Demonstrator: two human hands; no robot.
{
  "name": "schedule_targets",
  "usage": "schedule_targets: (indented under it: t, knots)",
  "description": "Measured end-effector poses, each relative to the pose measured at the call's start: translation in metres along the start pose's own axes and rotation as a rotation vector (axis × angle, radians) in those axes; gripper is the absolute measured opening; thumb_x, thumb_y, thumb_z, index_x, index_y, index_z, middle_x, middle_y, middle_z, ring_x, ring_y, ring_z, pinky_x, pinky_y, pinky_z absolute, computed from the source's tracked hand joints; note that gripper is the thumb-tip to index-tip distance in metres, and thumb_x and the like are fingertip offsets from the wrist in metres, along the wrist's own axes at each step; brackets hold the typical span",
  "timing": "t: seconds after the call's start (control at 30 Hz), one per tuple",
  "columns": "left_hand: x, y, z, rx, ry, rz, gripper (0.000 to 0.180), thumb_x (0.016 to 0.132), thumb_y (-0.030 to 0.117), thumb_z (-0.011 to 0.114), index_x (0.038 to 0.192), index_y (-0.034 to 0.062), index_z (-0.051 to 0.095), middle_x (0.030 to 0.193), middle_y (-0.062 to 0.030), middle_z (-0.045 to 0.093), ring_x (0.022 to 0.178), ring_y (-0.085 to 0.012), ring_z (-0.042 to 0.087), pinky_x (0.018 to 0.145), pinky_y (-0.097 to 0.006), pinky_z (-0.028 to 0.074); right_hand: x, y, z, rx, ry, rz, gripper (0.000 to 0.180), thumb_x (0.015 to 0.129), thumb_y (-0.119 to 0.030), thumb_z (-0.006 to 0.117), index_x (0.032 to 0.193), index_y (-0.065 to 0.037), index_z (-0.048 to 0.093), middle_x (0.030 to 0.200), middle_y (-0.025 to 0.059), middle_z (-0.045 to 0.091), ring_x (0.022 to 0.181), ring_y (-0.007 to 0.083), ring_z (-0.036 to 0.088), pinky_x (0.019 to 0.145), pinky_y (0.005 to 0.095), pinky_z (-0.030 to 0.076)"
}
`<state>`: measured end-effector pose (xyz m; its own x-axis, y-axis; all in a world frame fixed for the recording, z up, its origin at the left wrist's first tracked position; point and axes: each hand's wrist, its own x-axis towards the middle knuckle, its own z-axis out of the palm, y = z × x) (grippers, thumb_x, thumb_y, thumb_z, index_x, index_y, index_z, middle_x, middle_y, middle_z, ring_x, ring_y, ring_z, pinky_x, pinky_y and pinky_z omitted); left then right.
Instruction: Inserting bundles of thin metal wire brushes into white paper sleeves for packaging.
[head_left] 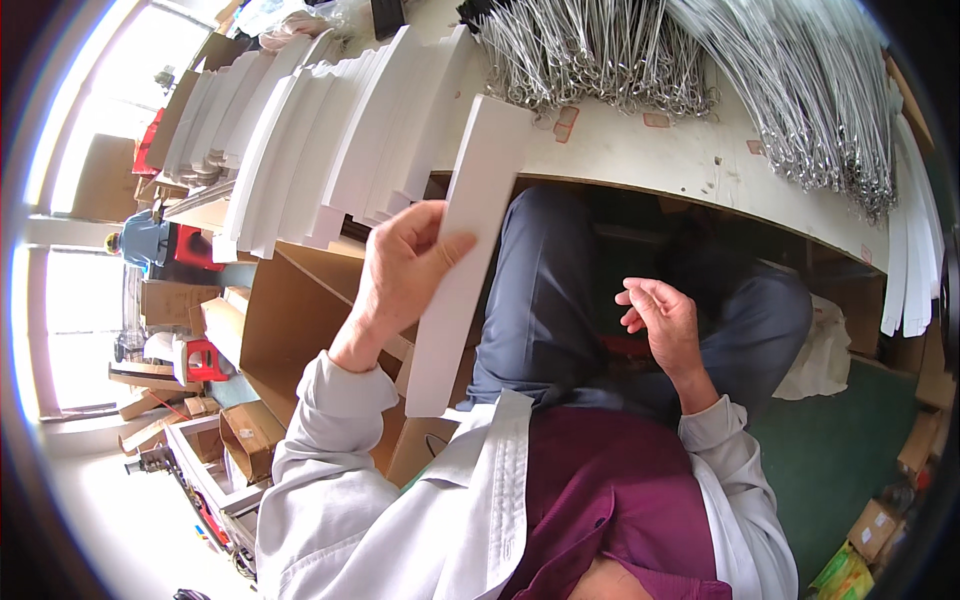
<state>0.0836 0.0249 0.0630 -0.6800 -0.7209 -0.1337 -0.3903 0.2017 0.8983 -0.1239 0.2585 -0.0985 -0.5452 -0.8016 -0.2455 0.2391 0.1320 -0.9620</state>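
Observation:
My left hand (400,262) grips a long, flat white strip (470,220) by its edge, thumb across its face and fingers behind it. The strip stands tilted, its upper end over the table's edge and its lower end beside my shirt front. Above my lap, my right hand (662,322) holds nothing; its fingers are loosely bent and apart. On the table to the left stands a row of similar white pieces (340,130), packed side by side. Bundles of thin metal wires with looped ends (600,60) lie on the far side of the table.
The pale tabletop (640,150) has a front edge close above my knees. An open cardboard box (300,310) stands at my left. More looped wires (810,110) and white strips (910,230) lie at the right. Another person (143,238) is at the far left.

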Motion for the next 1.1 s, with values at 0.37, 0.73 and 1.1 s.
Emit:
schedule_targets:
  t: [0.37, 0.73, 1.1]
  knots:
    - [0.096, -0.023, -0.013, 0.736, 0.242, 0.147, 0.031, 0.088, 0.024, 0.072, 0.088, -0.0057, 0.066, 0.073, -0.0204, 0.065, 0.065, -0.0302, 0.066, 0.064, -0.042, 0.052, -0.002, 0.017, -0.011, -0.012, 0.035, 0.073, 0.031, 0.105, -0.024, 0.065, 0.119, 0.003, 0.071, 0.098, 0.0097, 0.076, 0.072, 0.0108, 0.068, 0.063, 0.024, 0.055]
    - [0.168, -0.027, 0.011, 0.995, 0.272, 0.106, 0.027, 0.088, 0.018, 0.062, 0.091, -0.0071, 0.069, 0.091, -0.0325, 0.071, 0.089, -0.0494, 0.072, 0.083, -0.052, 0.058, -0.001, 0.027, -0.021, -0.05, 0.067, 0.109, 0.031, 0.105, -0.024, 0.064, 0.118, 0.003, 0.071, 0.098, 0.0101, 0.076, 0.073, 0.0106, 0.069, 0.063, 0.0238, 0.055]
    - [0.187, -0.008, 0.007, 1.06, 0.297, 0.127, 0.036, 0.089, 0.026, 0.073, 0.105, -0.0056, 0.068, 0.103, -0.0298, 0.073, 0.099, -0.0464, 0.072, 0.091, -0.051, 0.057, 0.002, 0.03, -0.02, -0.08, 0.074, 0.125, 0.03, 0.103, -0.023, 0.067, 0.116, 0.004, 0.071, 0.096, 0.0094, 0.076, 0.072, 0.0103, 0.069, 0.063, 0.0243, 0.055]
